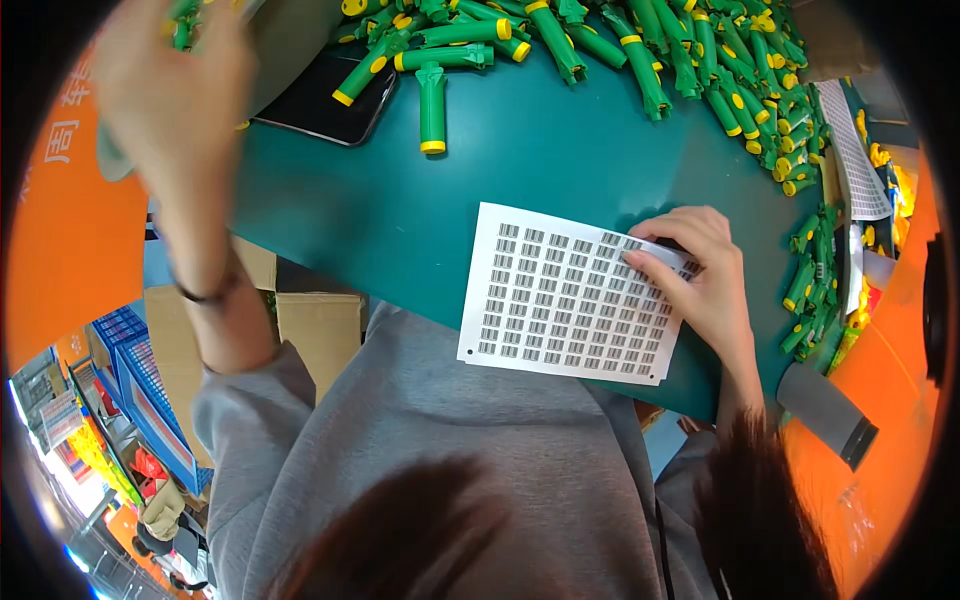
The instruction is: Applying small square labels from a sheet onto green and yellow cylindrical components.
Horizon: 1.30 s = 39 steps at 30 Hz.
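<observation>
My right hand (pixel 700 260) pinches the right edge of a white sheet of barcode stickers (pixel 560 295), thumb on top and the other fingers partly hidden. The sheet lies slightly tilted over the table's near edge. My left hand (pixel 180 95) is raised at the upper left, smeared by motion, so its fingers and anything in them cannot be made out. Beside it is a grey-green container or flap (pixel 285 55). A single green plastic tube with a yellow end (pixel 432 110) lies apart, just in front of a heap of similar tubes (pixel 600 40).
A black flat device like a phone or tablet (pixel 335 95) lies partly under the tubes on the green table (pixel 330 200). More tubes (pixel 812 280) line the right edge. A grey cylinder (pixel 825 415) sits at the lower right. Cardboard boxes (pixel 320 335) stand below the table's left edge.
</observation>
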{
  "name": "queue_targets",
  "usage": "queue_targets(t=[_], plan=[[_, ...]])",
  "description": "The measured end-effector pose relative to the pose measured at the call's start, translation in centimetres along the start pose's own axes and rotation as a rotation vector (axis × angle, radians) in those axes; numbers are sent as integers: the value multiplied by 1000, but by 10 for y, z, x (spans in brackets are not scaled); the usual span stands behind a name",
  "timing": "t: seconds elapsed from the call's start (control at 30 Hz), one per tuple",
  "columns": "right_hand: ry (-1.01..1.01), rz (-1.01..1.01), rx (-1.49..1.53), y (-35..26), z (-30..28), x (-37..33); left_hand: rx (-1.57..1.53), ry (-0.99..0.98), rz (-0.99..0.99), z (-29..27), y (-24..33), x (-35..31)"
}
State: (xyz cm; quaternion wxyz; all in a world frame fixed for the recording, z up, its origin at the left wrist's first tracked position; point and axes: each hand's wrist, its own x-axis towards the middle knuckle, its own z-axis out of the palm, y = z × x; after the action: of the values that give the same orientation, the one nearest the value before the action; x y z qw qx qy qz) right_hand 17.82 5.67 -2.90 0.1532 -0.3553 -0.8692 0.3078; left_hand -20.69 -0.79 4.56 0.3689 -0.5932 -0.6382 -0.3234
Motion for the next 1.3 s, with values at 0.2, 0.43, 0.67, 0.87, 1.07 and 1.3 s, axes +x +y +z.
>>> queue_targets(t=[0.2, 0.43, 0.67, 0.87, 1.07, 1.3], plan=[[3, 47, 89, 11, 9, 1, -783, -520, 127, 27, 163, -108], [69, 151, 196, 15, 14, 0, -755, -389, 253, 34, 161, -109], [249, -12, 82, 14, 0, 54, -973, -445, -57, 40, 165, -113], [245, 9, -247, 24, -7, 137, -1237, -572, -396, 38, 160, -108], [142, -130, -244, 26, 3, 122, -1378, -534, -648, 36, 155, -105], [64, -203, -273, 15, -7, 122, -1425, -521, -861, 35, 152, -98]])
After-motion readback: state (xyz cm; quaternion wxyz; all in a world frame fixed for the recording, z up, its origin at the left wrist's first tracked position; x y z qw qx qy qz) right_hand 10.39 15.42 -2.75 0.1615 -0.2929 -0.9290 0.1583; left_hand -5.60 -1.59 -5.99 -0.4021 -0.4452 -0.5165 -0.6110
